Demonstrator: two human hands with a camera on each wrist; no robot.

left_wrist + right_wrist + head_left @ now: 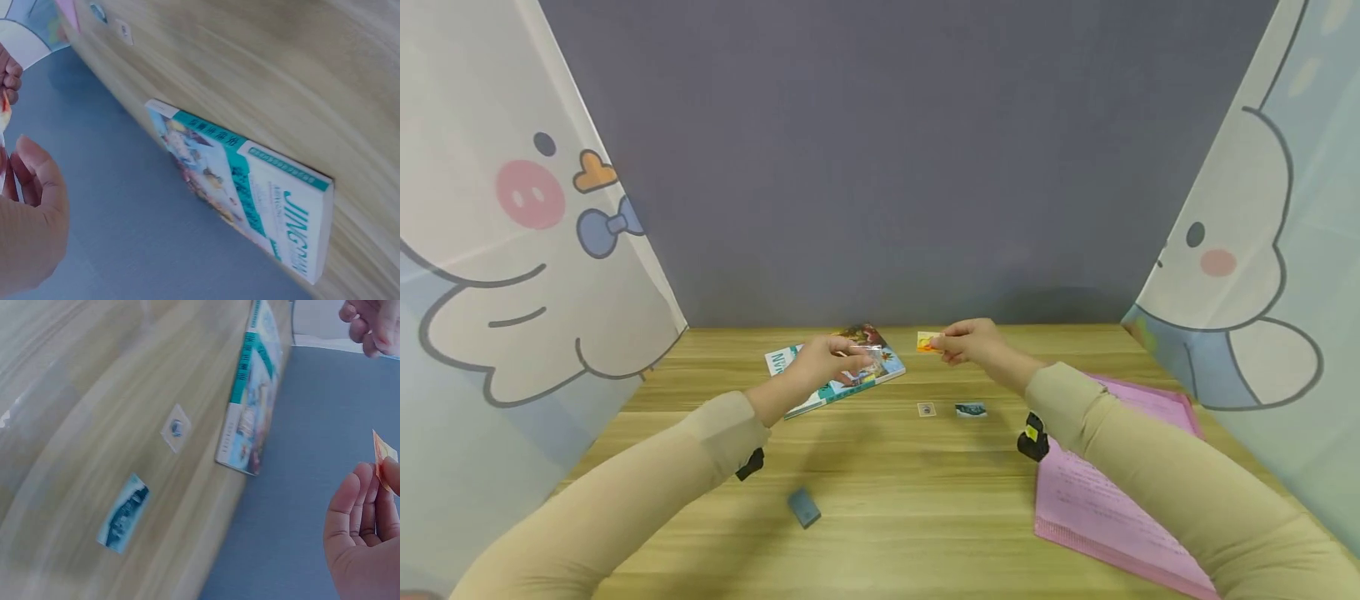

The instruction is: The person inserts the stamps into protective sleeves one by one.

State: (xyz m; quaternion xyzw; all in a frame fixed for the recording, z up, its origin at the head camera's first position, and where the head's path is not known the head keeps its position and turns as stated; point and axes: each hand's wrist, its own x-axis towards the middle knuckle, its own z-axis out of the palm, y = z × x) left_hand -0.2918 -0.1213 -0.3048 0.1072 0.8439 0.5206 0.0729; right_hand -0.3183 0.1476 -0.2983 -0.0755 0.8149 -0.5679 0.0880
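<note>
My right hand (976, 342) pinches a small orange-and-yellow stamp (928, 342) between thumb and fingers, raised above the table's far side. In the right wrist view the stamp (385, 459) is seen nearly edge-on. Over the book (812, 404), my left hand (827, 362) holds a small clear plastic sleeve (874, 357) by its edge. That sleeve is mostly see-through, and the book's cover shows behind it. Two more stamps lie flat on the wood: a pale square one (927, 409) and a dark teal one (971, 410).
A small grey-blue block (805, 507) sits on the near left of the wooden table (895, 533). Under my right forearm lies a pink folder (1097, 508) with printed sheets. A grey panel (880, 167) stands behind the table, with cartoon-print curtains (490, 308) at both sides.
</note>
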